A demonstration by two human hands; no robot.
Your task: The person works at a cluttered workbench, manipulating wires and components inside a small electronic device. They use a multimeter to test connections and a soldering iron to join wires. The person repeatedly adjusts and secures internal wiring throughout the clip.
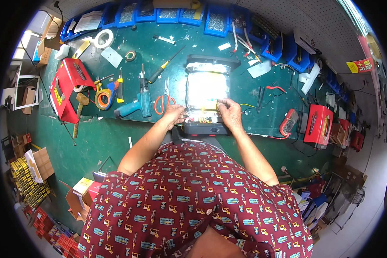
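Note:
A boxy device with a bright silver-wrapped body (207,84) and black end plates (205,129) lies before me at the bench's front edge. Beside its lower left side, my left hand (175,116) has its fingers curled together. My right hand (231,113) is at the opposite side, thumb and fingers pinched against the wrap. Near those fingertips a yellow strip (210,105) crosses the silver. Whatever either hand pinches is hidden by the fingers and glare. Thin yellow wires (204,119) show by the near plate, and another yellow wire (248,105) sticks out to the right.
Left of the device lie orange-handled scissors (162,103), a teal cordless drill (139,103), a screwdriver (161,71), tape rolls (103,39) and a mallet (81,101). Blue parts bins (217,23) line the back. At right sit a red-cased meter (289,122) and a red box (318,124).

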